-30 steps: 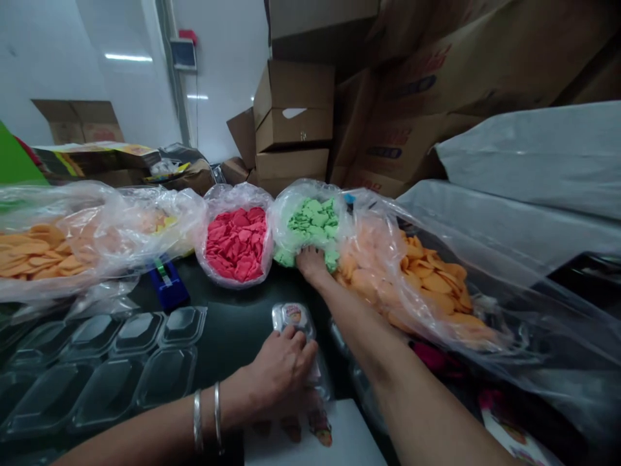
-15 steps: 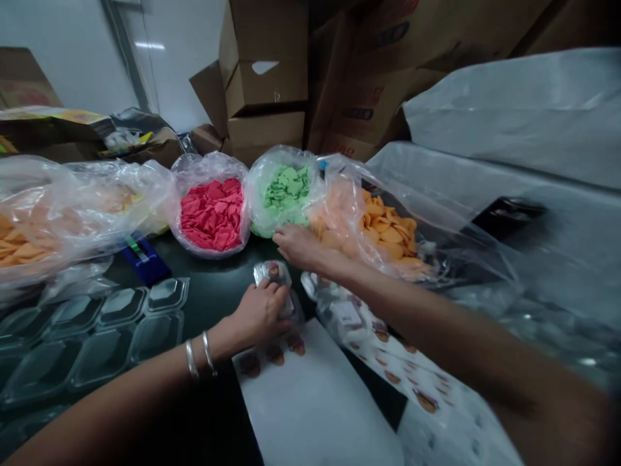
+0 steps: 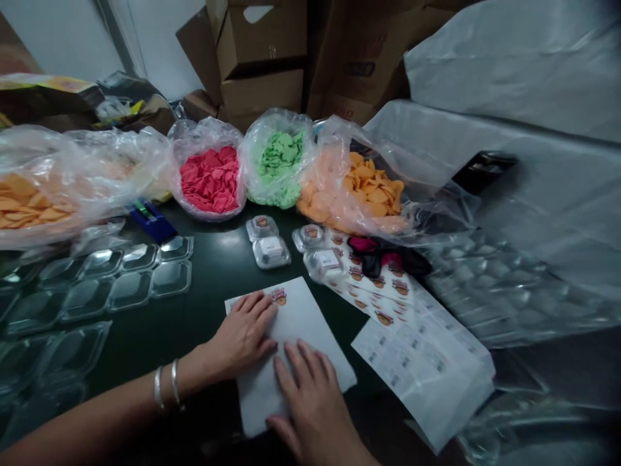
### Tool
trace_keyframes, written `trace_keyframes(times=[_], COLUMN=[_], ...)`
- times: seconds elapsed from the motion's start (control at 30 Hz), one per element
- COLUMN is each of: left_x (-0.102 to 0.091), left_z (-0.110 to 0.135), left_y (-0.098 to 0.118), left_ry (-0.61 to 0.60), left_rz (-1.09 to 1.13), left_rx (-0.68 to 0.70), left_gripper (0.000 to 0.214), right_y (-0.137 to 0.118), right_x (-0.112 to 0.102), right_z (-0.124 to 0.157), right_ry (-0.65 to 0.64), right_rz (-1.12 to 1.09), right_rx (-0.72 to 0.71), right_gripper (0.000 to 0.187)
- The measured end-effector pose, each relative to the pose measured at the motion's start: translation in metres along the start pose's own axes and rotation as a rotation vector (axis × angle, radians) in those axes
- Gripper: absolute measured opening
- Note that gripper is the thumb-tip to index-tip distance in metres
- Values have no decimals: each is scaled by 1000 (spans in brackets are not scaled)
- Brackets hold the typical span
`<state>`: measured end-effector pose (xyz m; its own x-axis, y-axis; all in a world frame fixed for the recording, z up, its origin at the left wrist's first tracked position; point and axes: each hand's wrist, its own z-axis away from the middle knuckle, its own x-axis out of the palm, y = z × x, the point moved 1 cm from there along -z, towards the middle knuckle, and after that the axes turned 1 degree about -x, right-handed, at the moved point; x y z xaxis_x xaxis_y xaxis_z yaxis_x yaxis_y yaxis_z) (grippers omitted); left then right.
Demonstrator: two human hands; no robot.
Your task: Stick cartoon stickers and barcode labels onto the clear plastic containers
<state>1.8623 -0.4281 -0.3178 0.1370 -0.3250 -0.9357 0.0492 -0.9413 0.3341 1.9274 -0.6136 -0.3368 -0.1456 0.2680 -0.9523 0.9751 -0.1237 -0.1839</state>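
Note:
My left hand [image 3: 247,333], two silver bangles on its wrist, lies on the upper left part of a white sticker sheet [image 3: 315,323], fingers stretched out. Spread over the lower part of the same sheet is my right hand [image 3: 313,395]. A round-faced logo sticker [image 3: 280,296] shows at the sheet's top edge; others beside it are hidden under my left fingers. Beyond the sheet stands a clear lidded container [image 3: 270,251] with a white label. Right of it are more sheets of logo stickers [image 3: 383,317] and a sheet of printed labels [image 3: 417,353].
Open clear containers [image 3: 129,289] stand in rows at the left. Along the back sit plastic bags of red pieces [image 3: 212,181], green pieces [image 3: 282,155] and orange pieces [image 3: 373,184]. A dark blue device [image 3: 152,221] lies before them. Stacked clear plastic containers [image 3: 509,285] fill the right side.
My left hand has left the closed containers and come down onto the sheet. My right hand has drawn back from near the green bag to the sheet, which now lies lower and more upright.

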Motion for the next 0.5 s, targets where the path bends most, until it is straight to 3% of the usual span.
trace_keyframes(times=[0.1, 0.17, 0.23, 0.3, 0.4, 0.5], left_x=[-4, -12, -21, -25, -24, -14], left_z=[30, 48, 61, 70, 74, 70], left_y=[-12, -17, -16, -8, 9, 24], left_ry=[-115, -159, -184, -207, -260, -232], left_rz=[7, 27, 50, 98, 158, 126], left_rx=[108, 190, 237, 265, 317, 303], left_gripper=[51, 47, 45, 46, 39, 22], right_y=[-6, 4, 16, 17, -6, -36], right_x=[-16, -27, -29, -24, -11, 0], right_z=[21, 41, 62, 75, 73, 54], right_ry=[53, 92, 100, 30, 4, 167], right_rz=[-231, -381, -533, -844, -1404, -1701], right_rx=[-98, 149, 590, 914, 1106, 1227], right_gripper=[45, 36, 35, 41, 47, 45])
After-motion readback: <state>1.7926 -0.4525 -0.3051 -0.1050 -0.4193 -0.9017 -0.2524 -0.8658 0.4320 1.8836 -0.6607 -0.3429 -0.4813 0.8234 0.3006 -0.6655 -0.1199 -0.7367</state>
